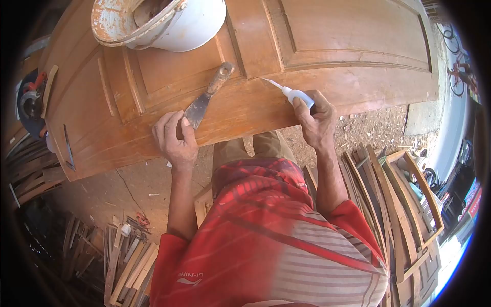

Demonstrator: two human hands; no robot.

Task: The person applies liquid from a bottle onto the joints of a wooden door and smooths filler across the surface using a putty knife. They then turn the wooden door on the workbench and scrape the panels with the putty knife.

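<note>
My right hand is closed around a small white squeeze bottle with a long thin nozzle. The nozzle points left, its tip at the moulding line of a brown wooden panel door. A putty knife with a worn wooden handle and grey metal blade slants over the door's near rail. My left hand is at the door's near edge, fingers curled, with thumb and fingertips at the corner of the blade. Whether the knife rests fully on the door is hard to tell.
A white bucket with a stained inside stands on the door's far part. A dark thin tool lies at the left end, near a wood strip and a power tool. Wooden frames and offcuts lie on the ground.
</note>
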